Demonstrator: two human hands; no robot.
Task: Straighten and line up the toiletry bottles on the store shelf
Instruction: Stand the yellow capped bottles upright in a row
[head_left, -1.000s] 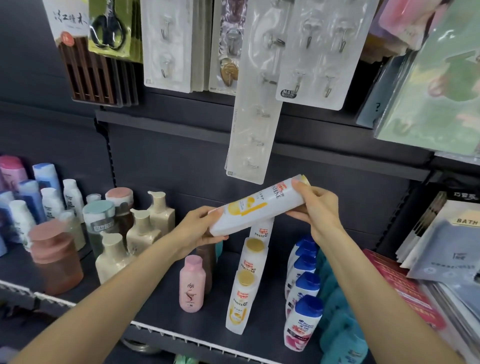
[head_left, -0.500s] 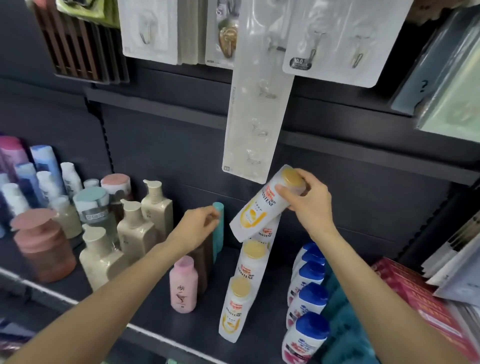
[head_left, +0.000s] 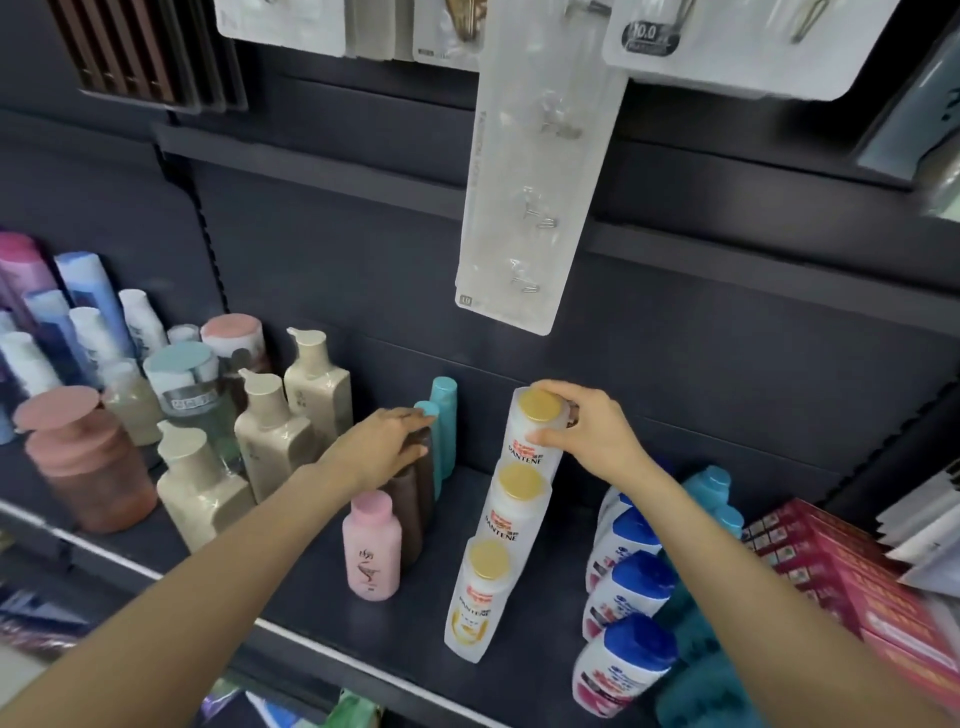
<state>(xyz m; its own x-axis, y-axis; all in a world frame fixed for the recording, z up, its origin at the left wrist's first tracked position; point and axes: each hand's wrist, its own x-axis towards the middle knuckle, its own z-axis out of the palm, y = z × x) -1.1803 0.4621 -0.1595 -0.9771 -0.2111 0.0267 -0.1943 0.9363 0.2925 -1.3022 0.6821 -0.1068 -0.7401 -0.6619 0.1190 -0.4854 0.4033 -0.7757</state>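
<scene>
While the right hand (head_left: 597, 436) grips the rear white shampoo bottle (head_left: 535, 431) just below its yellow cap, that bottle stands upright, long axis vertical, cap up, at the back of a three-bottle row on the dark shelf (head_left: 311, 587). Its glossy plastic body is rounded. The left hand (head_left: 384, 447) rests with fingers extended on a brown bottle (head_left: 410, 499) beside two teal tubes (head_left: 441, 421).

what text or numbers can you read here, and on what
"PANTENE": on the rear gold-capped bottle.
"PANTENE": on the middle gold-capped bottle; the front one's label is partly legible.
"10.0": on a dark tag on the hanging hook pack.
Pink bottle script, blue-capped bottles and red boxes: too blurred to read.
</scene>
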